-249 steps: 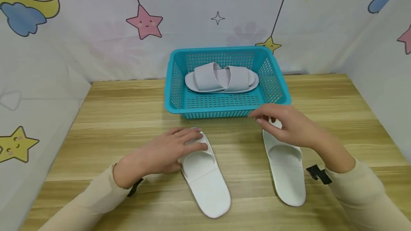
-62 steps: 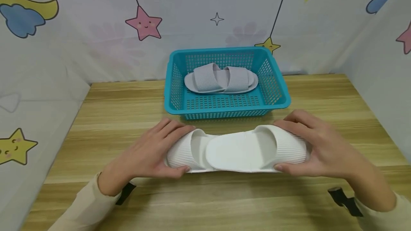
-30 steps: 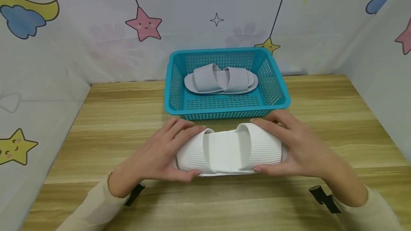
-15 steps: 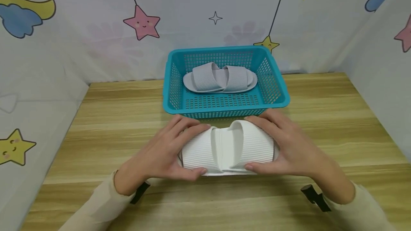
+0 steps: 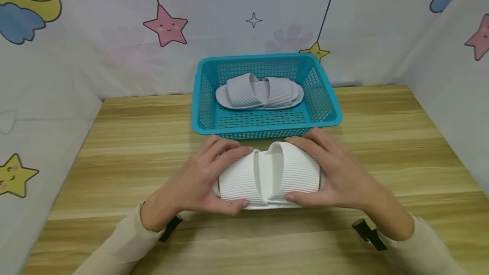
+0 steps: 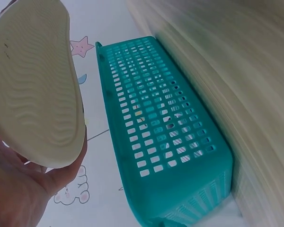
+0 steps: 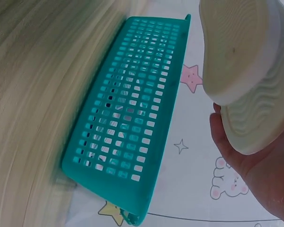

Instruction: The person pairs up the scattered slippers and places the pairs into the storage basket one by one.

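Two white slippers are slid into each other, toes pointing outward and ribbed straps close together, in front of the basket. My left hand [image 5: 198,177] grips the left slipper [image 5: 238,181] round its strap, thumb at the near edge. On the other side my right hand [image 5: 336,173] holds the right slipper [image 5: 299,173] the same way. The left wrist view shows a wavy-patterned sole [image 6: 35,85] raised above the table; in the right wrist view two soles [image 7: 241,47] overlap. The heels are hidden inside the straps.
A blue-green perforated basket [image 5: 267,132] stands behind the hands against the patterned cloth. Inside it, toward the back, lies a pair of light grey slippers [image 5: 242,92] nested together. Wooden table [image 5: 137,135] extends on both sides, with cloth walls [image 5: 451,96] around it.
The white slippers, earlier lying apart on the table, have been picked up, turned sideways and pushed into each other. My hands have moved closer together, narrowing the gap between the straps.
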`<state>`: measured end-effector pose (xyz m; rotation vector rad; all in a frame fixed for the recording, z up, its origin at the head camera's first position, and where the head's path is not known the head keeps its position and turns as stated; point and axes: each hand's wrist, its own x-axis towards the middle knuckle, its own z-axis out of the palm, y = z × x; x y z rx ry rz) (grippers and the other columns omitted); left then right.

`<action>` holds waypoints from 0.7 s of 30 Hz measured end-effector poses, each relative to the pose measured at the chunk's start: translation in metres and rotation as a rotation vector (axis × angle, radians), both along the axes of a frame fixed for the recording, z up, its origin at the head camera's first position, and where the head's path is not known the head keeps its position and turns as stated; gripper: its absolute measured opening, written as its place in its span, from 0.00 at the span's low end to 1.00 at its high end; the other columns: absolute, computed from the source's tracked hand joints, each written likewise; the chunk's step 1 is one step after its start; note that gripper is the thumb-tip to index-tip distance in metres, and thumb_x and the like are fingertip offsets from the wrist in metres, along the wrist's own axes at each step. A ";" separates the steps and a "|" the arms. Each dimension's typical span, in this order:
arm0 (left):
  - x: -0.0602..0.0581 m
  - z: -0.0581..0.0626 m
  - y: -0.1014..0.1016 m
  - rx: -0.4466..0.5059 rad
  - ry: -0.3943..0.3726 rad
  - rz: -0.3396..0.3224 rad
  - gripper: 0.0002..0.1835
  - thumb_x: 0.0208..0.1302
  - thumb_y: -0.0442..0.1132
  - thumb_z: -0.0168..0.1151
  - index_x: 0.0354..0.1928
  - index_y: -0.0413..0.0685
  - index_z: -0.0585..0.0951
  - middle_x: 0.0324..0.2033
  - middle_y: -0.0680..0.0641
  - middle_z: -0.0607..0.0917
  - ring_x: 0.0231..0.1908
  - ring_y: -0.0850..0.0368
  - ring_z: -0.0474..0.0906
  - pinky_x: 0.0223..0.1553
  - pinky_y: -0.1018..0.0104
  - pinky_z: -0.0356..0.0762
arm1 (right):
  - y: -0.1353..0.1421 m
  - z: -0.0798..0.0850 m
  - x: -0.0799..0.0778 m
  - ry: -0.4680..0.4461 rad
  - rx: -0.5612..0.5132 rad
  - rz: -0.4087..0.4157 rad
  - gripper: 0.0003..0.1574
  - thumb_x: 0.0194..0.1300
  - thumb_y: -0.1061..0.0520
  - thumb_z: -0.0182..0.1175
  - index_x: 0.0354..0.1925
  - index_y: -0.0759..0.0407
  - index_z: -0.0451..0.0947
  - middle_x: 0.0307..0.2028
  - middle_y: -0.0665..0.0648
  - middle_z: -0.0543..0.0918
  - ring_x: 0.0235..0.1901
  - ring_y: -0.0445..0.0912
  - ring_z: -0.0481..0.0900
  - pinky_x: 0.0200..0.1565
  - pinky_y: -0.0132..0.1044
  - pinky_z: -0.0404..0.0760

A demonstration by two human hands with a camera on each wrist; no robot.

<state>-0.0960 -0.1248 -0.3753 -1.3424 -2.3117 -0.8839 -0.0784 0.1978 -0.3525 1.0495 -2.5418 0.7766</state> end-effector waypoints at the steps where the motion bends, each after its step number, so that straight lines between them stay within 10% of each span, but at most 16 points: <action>1: 0.000 0.000 0.001 -0.002 -0.002 0.000 0.45 0.58 0.72 0.66 0.69 0.49 0.78 0.57 0.46 0.82 0.56 0.50 0.74 0.48 0.57 0.82 | -0.001 0.000 0.000 -0.004 -0.003 0.000 0.59 0.50 0.20 0.74 0.69 0.51 0.77 0.52 0.49 0.77 0.48 0.40 0.74 0.40 0.36 0.79; 21: -0.002 -0.005 0.001 -0.015 -0.003 0.015 0.46 0.52 0.69 0.74 0.69 0.49 0.78 0.57 0.46 0.81 0.56 0.49 0.73 0.51 0.55 0.81 | -0.006 -0.005 -0.001 -0.077 0.053 0.042 0.64 0.44 0.27 0.82 0.71 0.53 0.72 0.60 0.52 0.74 0.56 0.43 0.73 0.46 0.41 0.85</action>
